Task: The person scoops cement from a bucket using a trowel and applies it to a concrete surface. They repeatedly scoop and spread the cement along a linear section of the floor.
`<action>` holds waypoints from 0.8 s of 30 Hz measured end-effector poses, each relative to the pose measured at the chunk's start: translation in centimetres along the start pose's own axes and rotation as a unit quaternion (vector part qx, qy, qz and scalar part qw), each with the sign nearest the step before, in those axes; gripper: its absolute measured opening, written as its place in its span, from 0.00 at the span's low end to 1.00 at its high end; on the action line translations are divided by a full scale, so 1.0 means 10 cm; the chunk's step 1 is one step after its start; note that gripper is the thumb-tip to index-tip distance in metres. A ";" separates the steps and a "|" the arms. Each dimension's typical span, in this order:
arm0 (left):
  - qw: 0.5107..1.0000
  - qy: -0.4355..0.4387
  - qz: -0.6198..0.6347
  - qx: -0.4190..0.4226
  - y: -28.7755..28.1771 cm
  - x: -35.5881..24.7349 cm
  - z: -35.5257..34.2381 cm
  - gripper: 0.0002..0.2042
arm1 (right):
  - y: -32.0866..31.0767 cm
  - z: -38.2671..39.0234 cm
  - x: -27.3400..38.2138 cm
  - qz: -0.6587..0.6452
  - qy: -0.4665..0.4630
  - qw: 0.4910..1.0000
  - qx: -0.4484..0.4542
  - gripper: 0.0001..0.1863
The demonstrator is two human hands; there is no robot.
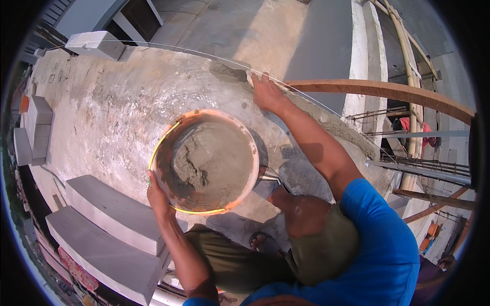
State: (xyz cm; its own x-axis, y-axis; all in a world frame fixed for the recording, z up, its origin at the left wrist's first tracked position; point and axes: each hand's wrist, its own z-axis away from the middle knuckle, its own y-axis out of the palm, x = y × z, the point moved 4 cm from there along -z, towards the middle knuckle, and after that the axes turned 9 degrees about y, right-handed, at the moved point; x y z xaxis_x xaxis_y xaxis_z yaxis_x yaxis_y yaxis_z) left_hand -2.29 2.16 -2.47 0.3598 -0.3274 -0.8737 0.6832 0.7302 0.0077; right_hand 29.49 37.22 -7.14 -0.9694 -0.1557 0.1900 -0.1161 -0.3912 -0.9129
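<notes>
An orange bucket stands on the rough concrete surface in front of me, with wet grey mortar inside. Its yellow-covered handle lies down along the rim. My left hand is closed on the bucket's left side, at the rim and handle; part of its fingers is hidden. Farther off, my right hand reaches to the slab's far edge, fingers stretched and slightly apart beside a taut white string. A strip of mortar lies along that edge, next to the fingertips.
Pale blocks lie at the near left, with more blocks at the far left and another block by the string. A wooden plank juts in from the right. Bamboo poles and steel bars stand beyond.
</notes>
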 end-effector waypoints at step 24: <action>0.991 0.126 0.029 0.043 0.86 -0.50 0.59 0.25 | -0.63 2.31 0.39 0.156 -0.275 0.943 0.107 0.13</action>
State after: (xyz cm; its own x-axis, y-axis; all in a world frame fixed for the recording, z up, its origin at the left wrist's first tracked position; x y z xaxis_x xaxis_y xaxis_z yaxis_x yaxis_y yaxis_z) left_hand 5.55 6.59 4.81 0.2376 -0.1184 -0.9641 0.7216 0.6860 0.0936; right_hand 31.44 18.17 7.69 -0.6831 -0.7175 0.1362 0.2597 -0.4129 -0.8730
